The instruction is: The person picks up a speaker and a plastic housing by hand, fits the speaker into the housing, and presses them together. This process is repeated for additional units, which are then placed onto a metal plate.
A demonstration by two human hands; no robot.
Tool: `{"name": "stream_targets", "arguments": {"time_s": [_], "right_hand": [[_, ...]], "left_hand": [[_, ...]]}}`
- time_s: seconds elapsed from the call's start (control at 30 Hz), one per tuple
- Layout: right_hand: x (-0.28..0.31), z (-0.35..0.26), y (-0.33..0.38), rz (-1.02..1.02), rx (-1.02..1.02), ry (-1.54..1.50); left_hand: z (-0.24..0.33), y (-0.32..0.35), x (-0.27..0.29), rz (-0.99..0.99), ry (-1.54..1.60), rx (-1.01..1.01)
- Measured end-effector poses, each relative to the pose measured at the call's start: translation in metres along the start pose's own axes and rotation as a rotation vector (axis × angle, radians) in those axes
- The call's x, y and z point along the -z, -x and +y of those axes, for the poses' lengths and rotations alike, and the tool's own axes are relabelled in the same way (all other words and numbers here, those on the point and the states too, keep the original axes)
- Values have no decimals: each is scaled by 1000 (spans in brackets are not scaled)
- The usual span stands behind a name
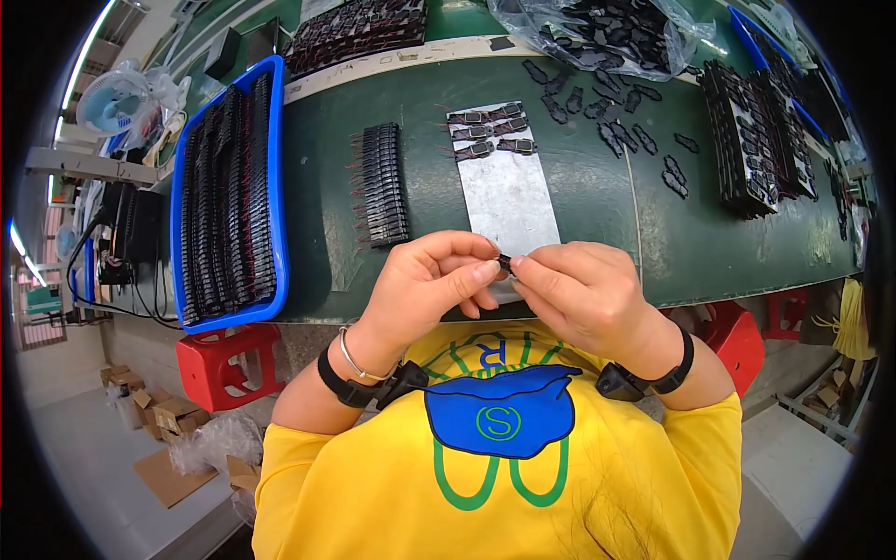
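Both hands meet at the table's near edge, in front of a light grey sheet. A small black part is pinched between the fingertips of my left hand and my right hand. Fingers cover most of it, so its exact kind cannot be made out. Several black frames holding small rectangular pieces, with red wires, lie at the sheet's far end. Left of the sheet stands a tight row of small black parts with red wires.
A blue tray packed with rows of black parts stands on the left. Loose black frames are scattered at right, below a clear plastic bag. Stacked loaded sheets stand far right. Red stools sit under the green table.
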State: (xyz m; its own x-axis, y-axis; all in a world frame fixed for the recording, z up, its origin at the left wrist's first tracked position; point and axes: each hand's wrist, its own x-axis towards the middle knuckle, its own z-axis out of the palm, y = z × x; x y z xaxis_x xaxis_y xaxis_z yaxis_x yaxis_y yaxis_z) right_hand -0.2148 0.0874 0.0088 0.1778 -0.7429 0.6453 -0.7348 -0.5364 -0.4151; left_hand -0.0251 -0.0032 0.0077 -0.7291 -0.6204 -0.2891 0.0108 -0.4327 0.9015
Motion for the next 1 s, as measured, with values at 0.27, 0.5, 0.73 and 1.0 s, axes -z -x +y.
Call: {"name": "stream_targets", "arguments": {"time_s": [0.27,0.5,0.73,1.0], "right_hand": [[0,-3,2,-30,94,147],[0,-3,5,-17,116,129],[0,-3,4,10,96,122],[38,25,12,72,-74,79]], "left_hand": [[6,-4,-7,32,-204,49],[0,-3,-2,18,-96,37],[2,-8,-4,-15,95,137],[-2,-1,14,-48,130,81]]}}
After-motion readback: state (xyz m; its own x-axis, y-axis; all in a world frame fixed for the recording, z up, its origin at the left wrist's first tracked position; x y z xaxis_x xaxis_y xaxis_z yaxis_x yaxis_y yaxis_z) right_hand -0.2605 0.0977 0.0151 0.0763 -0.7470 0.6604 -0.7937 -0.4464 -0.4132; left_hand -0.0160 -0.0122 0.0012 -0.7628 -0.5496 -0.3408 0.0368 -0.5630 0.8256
